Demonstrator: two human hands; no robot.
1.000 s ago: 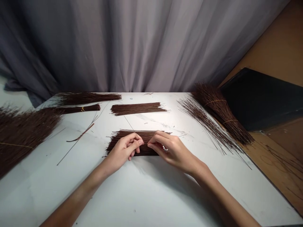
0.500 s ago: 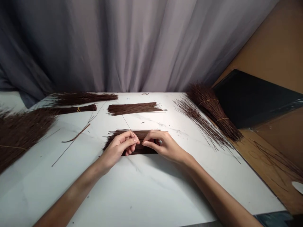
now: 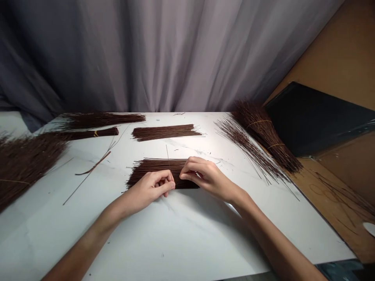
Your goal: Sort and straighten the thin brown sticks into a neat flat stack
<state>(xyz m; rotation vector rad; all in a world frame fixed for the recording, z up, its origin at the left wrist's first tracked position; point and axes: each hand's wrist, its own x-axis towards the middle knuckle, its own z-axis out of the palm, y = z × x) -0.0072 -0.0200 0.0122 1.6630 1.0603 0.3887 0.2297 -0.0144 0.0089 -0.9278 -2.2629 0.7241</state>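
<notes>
**Left hand (image 3: 154, 186) pinches a thin stalk (image 3: 168, 156) at the front pile (image 3: 148, 167)**

Farthest left of the front pile, a large bushy bundle (image 3: 26, 166) spreads over the white table (image 3: 131, 242), a pale tie around it. Between that and the front pile, loose twigs (image 3: 83, 182) lie crossed with a flat brown strip (image 3: 102, 158). Beyond these, left of and behind the front pile, are a bundle with a yellow tie (image 3: 107, 132) and, farther back, a loose bundle (image 3: 117, 118).

The left hand is at the near side of the front pile, thumb and forefinger closed on the thin stalk, which rises past the pile's far edge. The front pile itself lies crosswise on the table, its sticks side by side and partly hidden by both hands. Directly behind it is a smaller pile (image 3: 165, 132).

The right hand (image 3: 206, 173) covers the front pile's right part, thumb and fingertips brought together; whether they grip a stick cannot be told.

Right of the front pile, a slanting spread of loose stalks (image 3: 249, 148) comes first, then a thick bundle with two bands (image 3: 265, 134).
</notes>
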